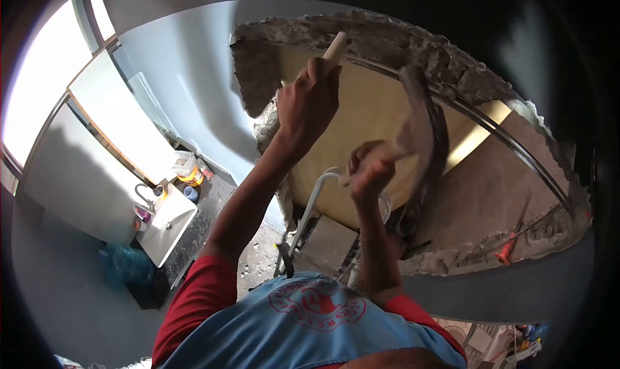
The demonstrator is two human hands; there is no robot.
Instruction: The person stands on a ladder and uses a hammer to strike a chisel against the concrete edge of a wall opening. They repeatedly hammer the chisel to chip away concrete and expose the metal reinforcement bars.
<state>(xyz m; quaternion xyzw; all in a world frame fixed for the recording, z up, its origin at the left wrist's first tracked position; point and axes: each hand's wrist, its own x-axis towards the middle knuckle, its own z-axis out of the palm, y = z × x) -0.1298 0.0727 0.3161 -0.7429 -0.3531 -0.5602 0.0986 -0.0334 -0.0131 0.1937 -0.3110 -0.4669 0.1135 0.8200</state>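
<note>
My left hand [309, 104] is raised, its fingers wrapped round a pale stick-like handle [335, 48] whose end stands out above the fist. Lower and to the right, my right hand [373, 172] is closed on a pale handle [345, 179], a short stub of it showing on the left side. A pale smear runs from this hand toward a long, dark curved piece [436, 139], blurred in front of the opening; how the two join I cannot tell. Both hands are before a rough-edged wall opening [400, 36] with a yellowish board [361, 104] inside it.
Metal bars [510, 146] cross the opening. An orange-handled tool [506, 251] rests at its lower right edge. Below my hands are a white bent tube [312, 204] and grey boxy piece [327, 243]. To the left are a sink [169, 227], tub [188, 168] and blue water bottle [129, 263].
</note>
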